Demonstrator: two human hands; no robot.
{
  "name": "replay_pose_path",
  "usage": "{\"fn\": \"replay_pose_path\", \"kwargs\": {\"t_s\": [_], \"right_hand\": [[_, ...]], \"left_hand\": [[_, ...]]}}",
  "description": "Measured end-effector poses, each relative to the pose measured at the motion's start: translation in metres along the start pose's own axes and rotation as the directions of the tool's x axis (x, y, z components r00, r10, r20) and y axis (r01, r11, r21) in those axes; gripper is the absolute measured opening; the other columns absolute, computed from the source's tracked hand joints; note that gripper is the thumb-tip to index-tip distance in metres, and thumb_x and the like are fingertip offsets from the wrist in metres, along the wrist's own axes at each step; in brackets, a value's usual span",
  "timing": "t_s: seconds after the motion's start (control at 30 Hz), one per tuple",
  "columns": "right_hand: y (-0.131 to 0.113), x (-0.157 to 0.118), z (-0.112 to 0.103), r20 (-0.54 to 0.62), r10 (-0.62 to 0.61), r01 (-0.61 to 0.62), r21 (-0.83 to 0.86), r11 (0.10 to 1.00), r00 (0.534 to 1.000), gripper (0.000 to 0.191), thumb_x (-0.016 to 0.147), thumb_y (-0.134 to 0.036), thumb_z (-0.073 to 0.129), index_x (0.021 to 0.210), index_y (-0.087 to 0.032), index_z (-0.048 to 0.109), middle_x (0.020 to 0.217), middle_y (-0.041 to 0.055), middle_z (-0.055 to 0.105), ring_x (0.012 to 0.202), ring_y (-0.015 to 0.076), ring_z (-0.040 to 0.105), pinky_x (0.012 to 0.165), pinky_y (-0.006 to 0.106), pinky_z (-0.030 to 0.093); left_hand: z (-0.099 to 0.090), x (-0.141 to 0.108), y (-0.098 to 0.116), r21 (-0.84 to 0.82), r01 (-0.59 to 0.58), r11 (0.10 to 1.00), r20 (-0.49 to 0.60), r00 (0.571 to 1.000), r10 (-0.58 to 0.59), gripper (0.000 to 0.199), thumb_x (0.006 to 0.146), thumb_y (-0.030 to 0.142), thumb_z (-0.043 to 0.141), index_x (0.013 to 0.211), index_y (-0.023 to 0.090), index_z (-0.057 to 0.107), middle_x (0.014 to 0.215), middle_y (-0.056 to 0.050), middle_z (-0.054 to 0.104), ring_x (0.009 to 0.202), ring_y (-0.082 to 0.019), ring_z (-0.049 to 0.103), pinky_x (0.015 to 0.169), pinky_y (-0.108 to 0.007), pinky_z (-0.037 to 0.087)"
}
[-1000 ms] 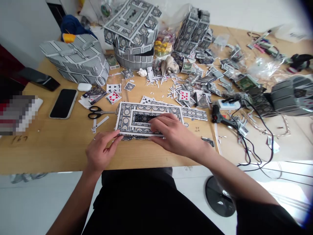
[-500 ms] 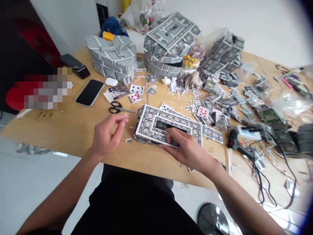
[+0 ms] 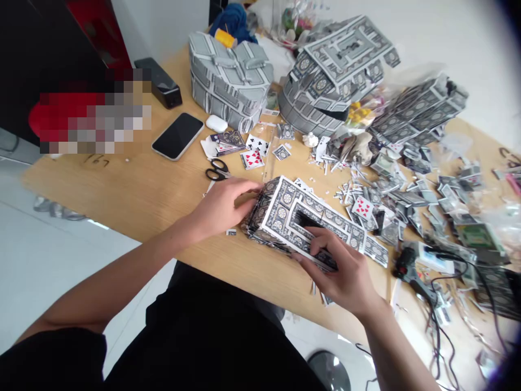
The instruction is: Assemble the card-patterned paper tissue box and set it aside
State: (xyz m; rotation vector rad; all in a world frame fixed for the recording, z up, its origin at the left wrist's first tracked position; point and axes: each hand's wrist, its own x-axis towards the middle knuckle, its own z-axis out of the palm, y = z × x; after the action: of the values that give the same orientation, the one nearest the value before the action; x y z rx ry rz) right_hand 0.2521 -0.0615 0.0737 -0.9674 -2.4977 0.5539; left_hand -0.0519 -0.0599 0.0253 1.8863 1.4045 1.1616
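A box made of patterned playing cards (image 3: 280,212), with a rectangular slot in its top, lies at a slant on the wooden table. My right hand (image 3: 340,266) grips its near long side, fingers at the slot and thumb on the outer edge. At the box's left end is my left hand (image 3: 228,203), thumb and fingers apart and touching the end. Black scissors (image 3: 217,169) lie just behind my left hand, partly covered by it. Loose cards (image 3: 252,159) and a card pack (image 3: 232,139) rest behind the box.
A phone (image 3: 178,136), a white case (image 3: 216,124) and a dark device (image 3: 158,84) lie at the left. Larger card-built boxes (image 3: 230,81) stand at the back. Card scraps (image 3: 391,190), a glue gun (image 3: 413,274) and cables cover the right side of the table (image 3: 134,190).
My left hand has moved right, from bare table to the box's left end. The box looks tilted up more, with its end face now showing. The camera view has shifted.
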Motion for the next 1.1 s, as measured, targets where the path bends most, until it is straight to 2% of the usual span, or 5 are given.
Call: {"fn": "replay_pose_path", "kwargs": {"t_s": [0.17,0.3,0.6,0.87,1.1], "right_hand": [[0.001,-0.001,0.002,-0.022,0.000,0.000,0.009,1.000,1.000,0.020,0.098,-0.028,0.077,0.095,-0.026,0.057,0.110,0.0117,0.080,0.105,0.0291,0.082,0.081,0.038,0.067],[0.001,-0.002,0.003,-0.013,0.011,-0.011,0.012,1.000,1.000,0.019,0.099,-0.028,0.076,0.095,-0.026,0.057,0.114,0.0121,0.080,0.105,0.0290,0.082,0.080,0.038,0.067],[0.002,-0.003,0.004,-0.025,-0.001,0.002,0.021,1.000,1.000,0.024,0.100,-0.029,0.076,0.118,-0.027,0.062,0.116,0.0107,0.081,0.110,0.0297,0.081,0.087,0.040,0.069],[-0.006,0.005,-0.001,0.046,0.061,-0.062,0.015,0.998,0.997,0.020,0.101,-0.033,0.074,0.112,-0.026,0.059,0.124,0.0129,0.078,0.112,0.0297,0.080,0.087,0.041,0.068],[-0.022,0.026,0.012,-0.061,-0.008,0.006,-0.036,0.999,0.998,0.020,0.101,-0.033,0.077,0.109,-0.026,0.060,0.119,0.0117,0.078,0.109,0.0280,0.080,0.090,0.039,0.068]], "left_hand": [[0.007,-0.003,0.000,0.036,-0.069,0.997,-0.044,0.997,0.070,0.027,0.098,0.014,0.070,0.125,0.020,0.074,0.123,-0.009,0.080,0.118,-0.025,0.074,0.107,-0.044,0.059],[0.010,-0.003,0.002,0.069,-0.037,0.997,-0.039,0.998,0.040,0.025,0.100,0.013,0.067,0.124,0.019,0.073,0.121,-0.009,0.077,0.117,-0.025,0.072,0.104,-0.043,0.059],[0.006,-0.001,0.002,0.081,-0.055,0.995,-0.016,0.998,0.056,0.023,0.106,0.013,0.055,0.122,0.019,0.070,0.119,-0.009,0.076,0.115,-0.023,0.073,0.102,-0.041,0.058],[0.002,-0.003,0.000,0.076,-0.090,0.993,-0.002,0.996,0.091,0.020,0.104,0.010,0.055,0.113,0.019,0.070,0.114,-0.007,0.077,0.109,-0.022,0.074,0.099,-0.038,0.059],[0.003,-0.007,0.000,-0.014,-0.155,0.988,0.027,0.988,0.155,0.025,0.097,0.006,0.055,0.114,0.021,0.066,0.146,-0.013,0.069,0.137,-0.026,0.067,0.117,-0.043,0.055]]}}
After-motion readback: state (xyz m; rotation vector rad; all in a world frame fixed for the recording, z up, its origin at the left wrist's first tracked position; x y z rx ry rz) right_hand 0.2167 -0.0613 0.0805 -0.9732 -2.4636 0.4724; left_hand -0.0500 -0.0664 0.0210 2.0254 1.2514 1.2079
